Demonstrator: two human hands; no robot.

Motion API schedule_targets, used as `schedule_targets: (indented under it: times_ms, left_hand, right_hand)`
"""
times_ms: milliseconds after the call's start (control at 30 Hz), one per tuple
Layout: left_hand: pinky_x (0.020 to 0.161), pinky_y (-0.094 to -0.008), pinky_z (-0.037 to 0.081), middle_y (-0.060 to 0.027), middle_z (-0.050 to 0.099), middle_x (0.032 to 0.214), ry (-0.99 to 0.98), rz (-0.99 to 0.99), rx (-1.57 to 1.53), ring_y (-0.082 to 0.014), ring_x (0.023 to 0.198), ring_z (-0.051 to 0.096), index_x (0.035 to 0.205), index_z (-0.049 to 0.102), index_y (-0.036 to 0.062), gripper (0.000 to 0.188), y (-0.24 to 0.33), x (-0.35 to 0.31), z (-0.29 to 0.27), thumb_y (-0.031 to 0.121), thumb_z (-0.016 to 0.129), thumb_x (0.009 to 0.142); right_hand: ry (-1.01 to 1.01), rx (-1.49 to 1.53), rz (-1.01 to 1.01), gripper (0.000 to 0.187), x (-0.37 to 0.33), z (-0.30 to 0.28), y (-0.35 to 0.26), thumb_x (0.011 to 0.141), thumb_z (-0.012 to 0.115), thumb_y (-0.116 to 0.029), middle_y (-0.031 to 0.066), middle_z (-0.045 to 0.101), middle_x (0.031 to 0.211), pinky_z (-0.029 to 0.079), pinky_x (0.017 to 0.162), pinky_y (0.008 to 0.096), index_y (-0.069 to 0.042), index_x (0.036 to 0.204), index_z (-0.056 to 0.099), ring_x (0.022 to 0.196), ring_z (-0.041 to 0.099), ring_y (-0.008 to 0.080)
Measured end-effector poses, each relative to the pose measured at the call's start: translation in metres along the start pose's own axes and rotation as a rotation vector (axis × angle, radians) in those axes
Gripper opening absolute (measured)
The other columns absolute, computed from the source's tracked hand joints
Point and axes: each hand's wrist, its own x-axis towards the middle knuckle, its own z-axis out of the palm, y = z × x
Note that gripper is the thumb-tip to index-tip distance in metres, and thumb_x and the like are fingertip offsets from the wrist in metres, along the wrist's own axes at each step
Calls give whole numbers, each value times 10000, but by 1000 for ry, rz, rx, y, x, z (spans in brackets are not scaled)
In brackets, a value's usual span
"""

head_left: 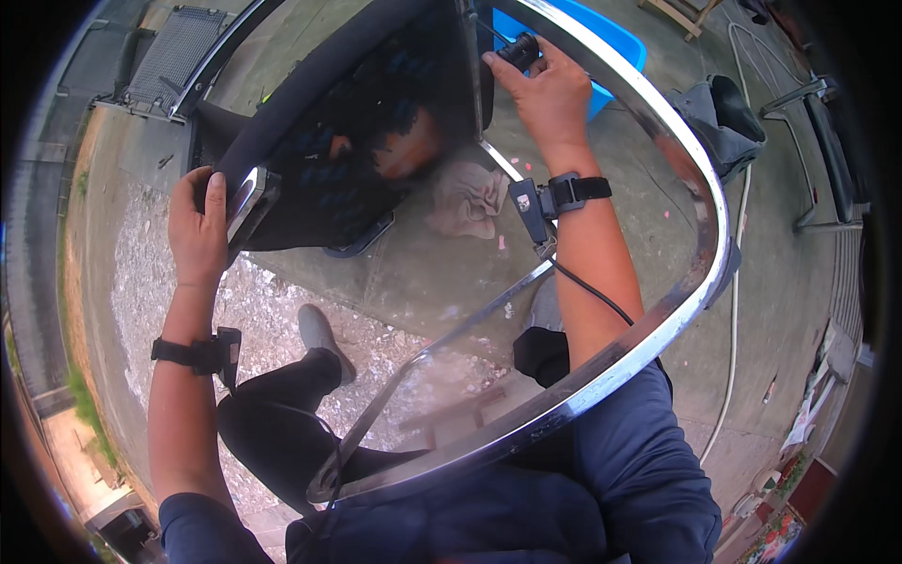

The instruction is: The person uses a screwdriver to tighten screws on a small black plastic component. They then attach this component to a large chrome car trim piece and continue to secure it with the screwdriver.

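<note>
A chair with a bent chrome tube frame [719, 235] and a dark fabric-covered panel [329, 132] is tilted up across my lap. My left hand [199, 226] is closed on the panel's left edge, thumb up, beside a shiny metal end [246, 202]. Between the thumb and fingers of my right hand [554, 94] is a black ridged cylindrical piece [518, 53], near the far top of the frame. I cannot tell its kind. A thin metal bar [473, 75] runs down beside it. My right forearm passes inside the chrome loop.
A blue plastic tub [615, 47] stands beyond my right hand. On the concrete floor are a crumpled cloth [470, 199] and a grey bucket-like container [723, 122]. A pale hose [738, 310] runs down the right side. Another chair [827, 150] stands far right.
</note>
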Motion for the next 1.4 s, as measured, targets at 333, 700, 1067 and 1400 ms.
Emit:
schedule_targets:
  times_ms: [333,700,1067,1400]
  left_hand:
    - [942,-319,461,-145,642,1084,-7,-18,5,-214,1020,610,1172,611,-14,356,2,0,0,300,553,1016]
    - [938,-312,465,-142,636,1086,-11,-16,0,-204,1010,605,1171,608,-15,353,1,0,1,299,551,1019]
    - [935,-309,464,-141,639,1084,-4,-21,-5,-201,1014,607,1166,611,-18,351,-1,-1,1,295,565,1014]
    - [940,-314,459,-137,644,1073,-3,-15,-10,-199,1009,607,1166,612,-19,353,1,1,1,295,574,1010]
  right_hand:
    - [128,-174,-194,434,8,5,18,709,829,-469,26,566,579,471,539,356,-78,825,680,534,568,239]
    - [154,-257,-344,458,18,8,25,732,799,-509,16,584,615,487,554,358,-95,899,696,579,603,226]
    - [-392,1210,1128,458,6,13,-24,832,728,-539,-57,376,560,201,422,225,-115,763,568,490,348,54]
    - [-178,401,444,512,-3,11,6,764,787,-503,90,612,605,464,529,352,-16,727,633,523,572,203]
